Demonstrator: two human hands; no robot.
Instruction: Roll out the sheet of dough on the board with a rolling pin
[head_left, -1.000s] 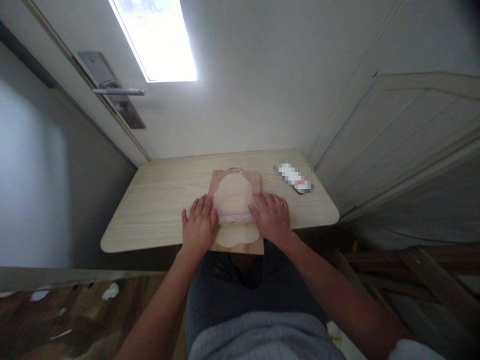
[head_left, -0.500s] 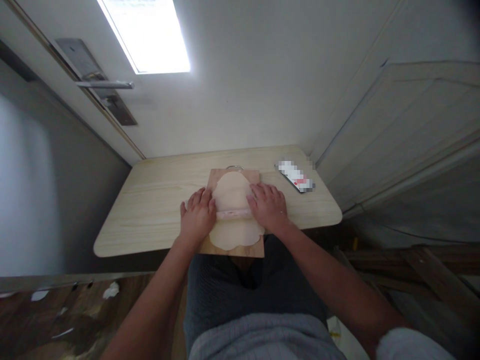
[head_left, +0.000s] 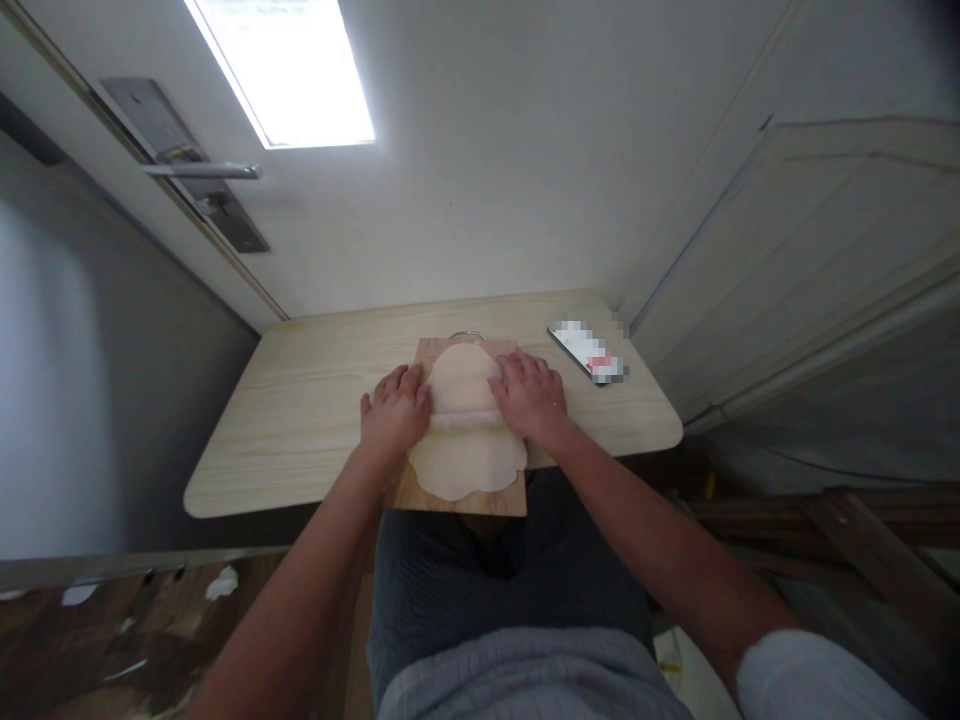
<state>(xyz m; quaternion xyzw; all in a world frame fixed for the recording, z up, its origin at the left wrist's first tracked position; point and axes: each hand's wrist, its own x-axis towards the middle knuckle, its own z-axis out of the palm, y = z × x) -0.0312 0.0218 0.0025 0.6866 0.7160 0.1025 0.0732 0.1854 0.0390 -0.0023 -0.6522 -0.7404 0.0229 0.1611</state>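
Observation:
A thin, wavy-edged sheet of dough (head_left: 466, 466) is spread over a wooden cutting board (head_left: 501, 502). Across its middle lies a pale, floury rolling pin (head_left: 465, 418). At the pin's left end, my left hand (head_left: 395, 408) rests with its fingers curved over it. My right hand (head_left: 531, 396) covers the other end in the same way, beside the dough's right edge. Both ends of the pin are hidden under my hands.
The board lies on a light wood-grain table (head_left: 300, 400) against a white door (head_left: 480, 220). A phone (head_left: 589, 352) lies at the table's back right. A metal door handle (head_left: 202, 171) juts out at upper left. Paper scraps (head_left: 222, 582) litter the floor.
Both hands and the rolling pin have moved slightly away from my body over the dough. The board and phone stay in place on the table.

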